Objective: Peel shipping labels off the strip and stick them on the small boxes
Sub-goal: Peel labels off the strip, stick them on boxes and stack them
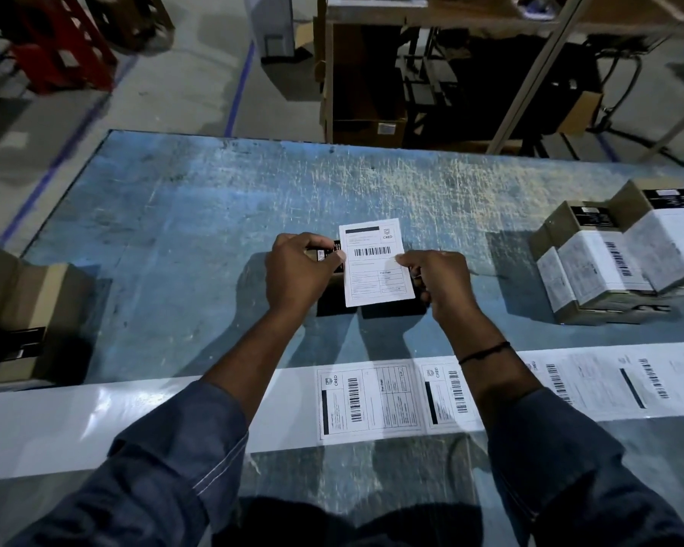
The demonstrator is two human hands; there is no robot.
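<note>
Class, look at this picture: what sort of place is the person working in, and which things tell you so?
Probably a warehouse packing station: a strip of shipping labels lies along the scratched blue table, already labelled small boxes stand at the right, and shelving stands behind.

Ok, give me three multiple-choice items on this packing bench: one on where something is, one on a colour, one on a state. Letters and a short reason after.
1. Where are the already labelled boxes?
A. at the right of the table
B. on the floor
C. on the label strip

2. What colour is the table top?
A. red
B. blue
C. green

3. What state is the label in the hands?
A. still on the strip
B. crumpled into a ball
C. peeled off and held flat over a small box

Answers:
1 A, they stand grouped by the right edge.
2 B, the scratched surface is blue.
3 C, the left hand and right hand pinch its sides above the small box, clear of the label strip.
</note>
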